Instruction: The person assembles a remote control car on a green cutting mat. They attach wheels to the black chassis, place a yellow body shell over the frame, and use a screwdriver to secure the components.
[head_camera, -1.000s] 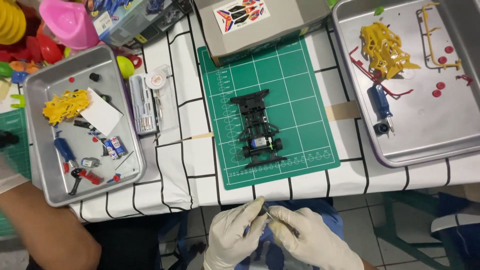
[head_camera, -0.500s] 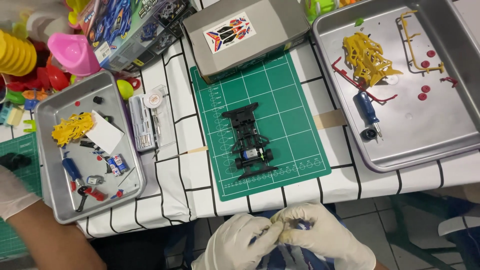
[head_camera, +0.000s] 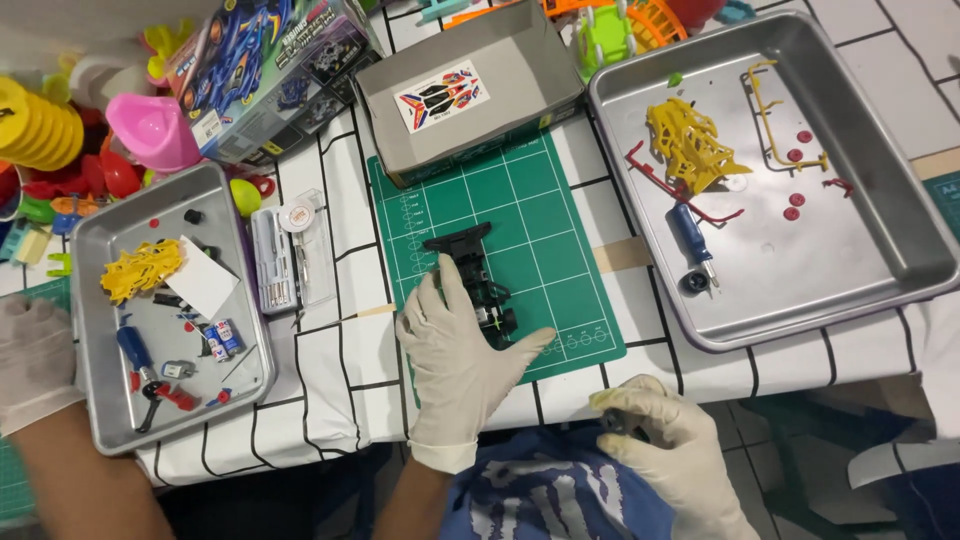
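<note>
Our left hand (head_camera: 455, 360) has left the right one and now lies on the green mat (head_camera: 560, 200), fingers open, thumb spread, fingertips at the black chassis (head_camera: 478, 280); we judge the work is turning back to it. The chassis sits mid-mat on the desk, long and dark, lying far to near, with a green glint near its near end. Our right hand (head_camera: 665, 440) is curled below the near edge, fingers closed on a small dark part (head_camera: 612, 420). Trays lie left (head_camera: 95, 400) and right (head_camera: 900, 200).
</note>
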